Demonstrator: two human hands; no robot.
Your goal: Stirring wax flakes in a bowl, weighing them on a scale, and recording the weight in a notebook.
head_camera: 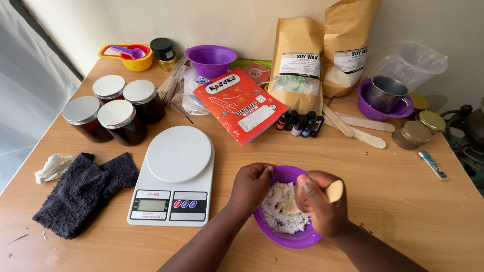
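Four lidded amber jars [114,108], two paper bags [322,53]

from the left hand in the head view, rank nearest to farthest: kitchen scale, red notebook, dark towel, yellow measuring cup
From the left hand:
1. kitchen scale, just to its left
2. red notebook, behind it
3. dark towel, far left
4. yellow measuring cup, back left corner

Digital scale [174,174] at centre. Four lidded amber jars [115,107] at 10 o'clock. Dark cloth [83,194] at 8. Two kraft pouches [322,58] at 1.
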